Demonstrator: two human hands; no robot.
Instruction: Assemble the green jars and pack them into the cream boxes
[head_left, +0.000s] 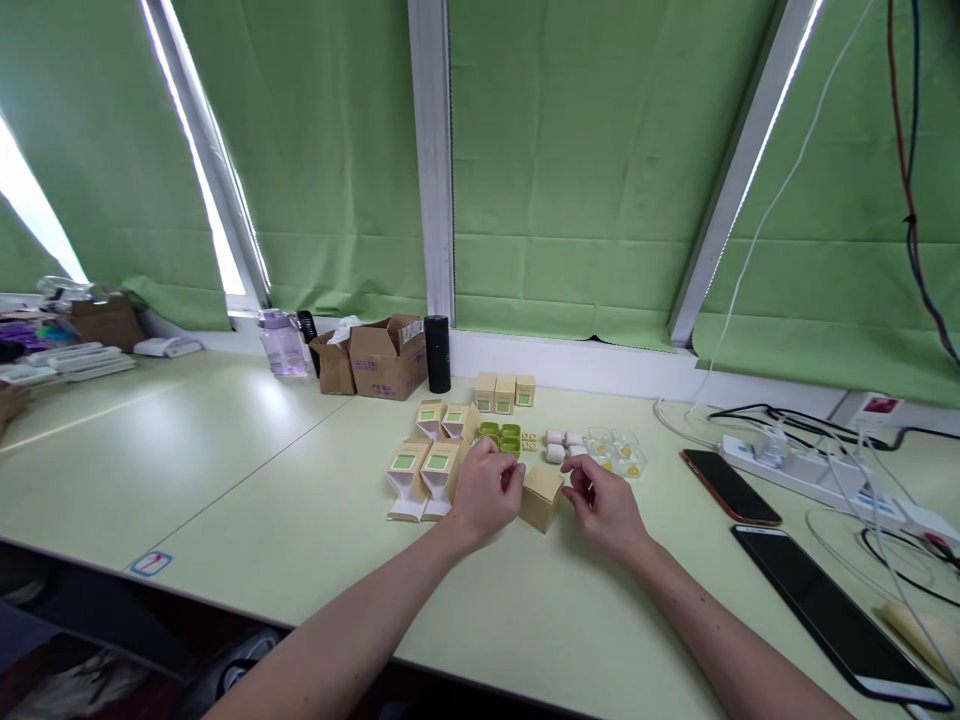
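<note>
A small tan cardboard box (541,502) with its top closed sits on the table between my two hands. My left hand (486,492) is closed, its curled fingertips at the box's left edge. On the other side, my right hand (606,507) has its thumb and forefinger slightly apart, their tips by the right edge of the lid. Left of my hands lie several open tan boxes (407,462) with green labels and white insides. Behind the hands are green square trays (510,432), tiny yellow pieces (529,441), pale pink cylinders (555,453) and clear cups (624,440) with yellow bits inside.
Closed tan boxes (505,393) stand by the wall. A black bottle (437,354), brown cartons (386,360) and a purple jug (282,345) are behind left. At right lie a phone (729,486), a tablet (832,605), a power strip (814,480) and cables.
</note>
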